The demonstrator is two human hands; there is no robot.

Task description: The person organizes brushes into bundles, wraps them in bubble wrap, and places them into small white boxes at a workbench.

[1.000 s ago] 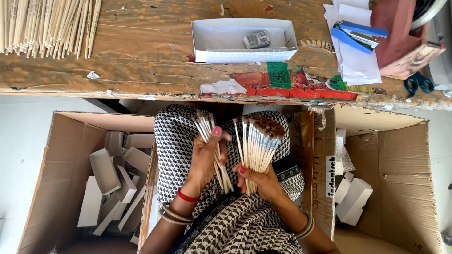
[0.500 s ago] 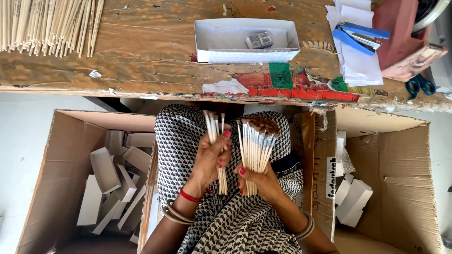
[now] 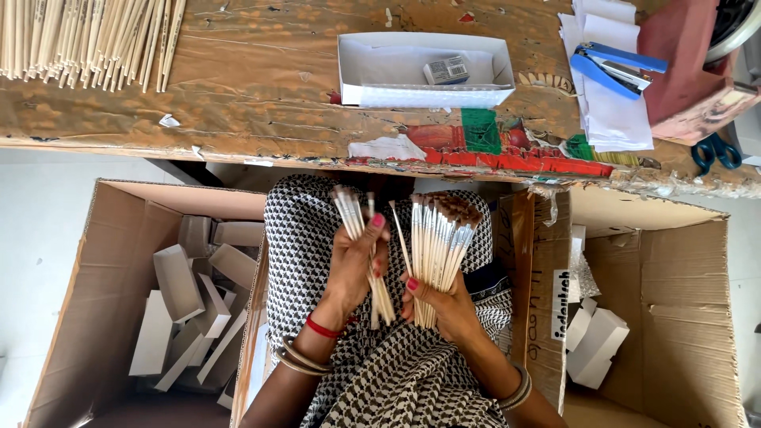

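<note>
My left hand (image 3: pixel 353 265) grips a small bunch of thin wooden-handled paintbrushes (image 3: pixel 357 230), bristles pointing up toward the table. My right hand (image 3: pixel 444 305) holds a larger fanned bundle of the same paintbrushes (image 3: pixel 440 238), brown bristle tips uppermost. Both hands are over my lap, on a black-and-white patterned cloth (image 3: pixel 309 230). The two bunches sit close together but apart. One brush leans out between them.
A worn wooden table (image 3: pixel 261 87) bears a row of loose brushes (image 3: pixel 87 40), an open white box (image 3: pixel 424 75), a blue stapler (image 3: pixel 618 67) on white papers and blue scissors (image 3: pixel 717 150). Cardboard cartons with white boxes stand left (image 3: pixel 119 317) and right (image 3: pixel 666 317).
My left hand has shifted its small bunch slightly upright and nearer the right bundle. The right hand's bundle stays almost where it was.
</note>
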